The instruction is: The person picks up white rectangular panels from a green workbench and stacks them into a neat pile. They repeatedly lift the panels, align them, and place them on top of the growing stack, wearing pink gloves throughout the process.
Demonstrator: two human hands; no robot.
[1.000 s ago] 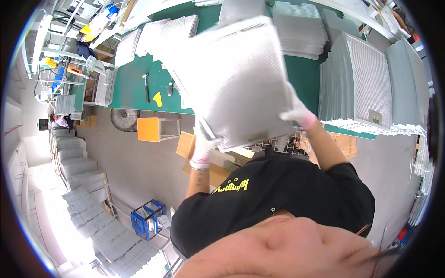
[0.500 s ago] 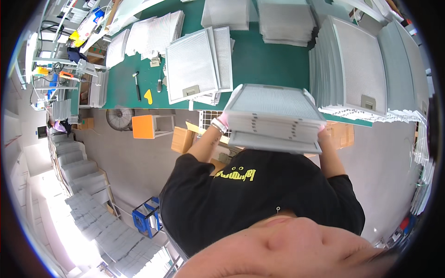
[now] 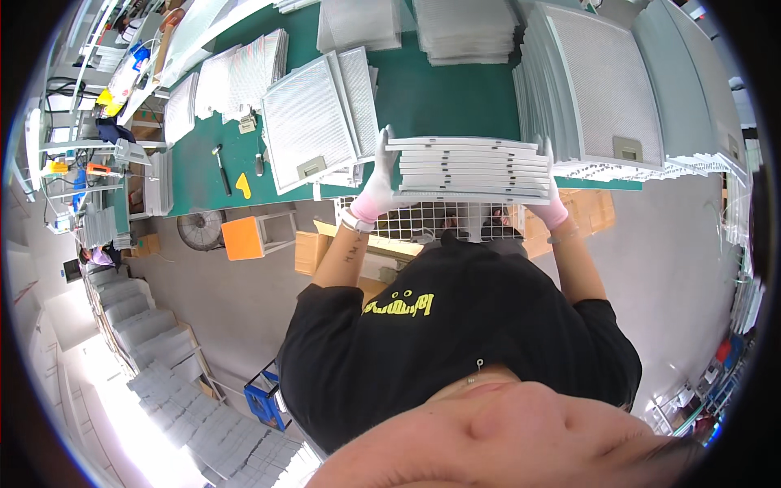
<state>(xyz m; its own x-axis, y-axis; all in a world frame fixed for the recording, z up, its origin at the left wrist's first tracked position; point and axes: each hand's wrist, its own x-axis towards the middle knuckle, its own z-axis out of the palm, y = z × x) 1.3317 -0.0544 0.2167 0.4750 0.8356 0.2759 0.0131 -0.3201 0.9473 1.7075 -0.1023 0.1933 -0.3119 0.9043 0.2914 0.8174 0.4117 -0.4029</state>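
A worker's left hand, in a white glove with a pink cuff, and right hand, gloved to match, clamp a stack of thin, silver-grey, metal-framed panels between them, one pressed to each short end, set apart by the panels' full width. The stack is seen edge-on at the near edge of a long green-topped worktable, in front of the worker's black short-sleeved shirt; whether it touches the tabletop cannot be told. Both forearms reach forward, fingers pointing away from the body. To the left on the table, loose rectangular silver mesh panels overlap near a black-handled hammer and a flat yellow piece; to the right stands a tall row of grey mesh panels. Beyond the table's near side, an orange-topped stool with a pale frame and a brown cardboard box stand on a grey floor.
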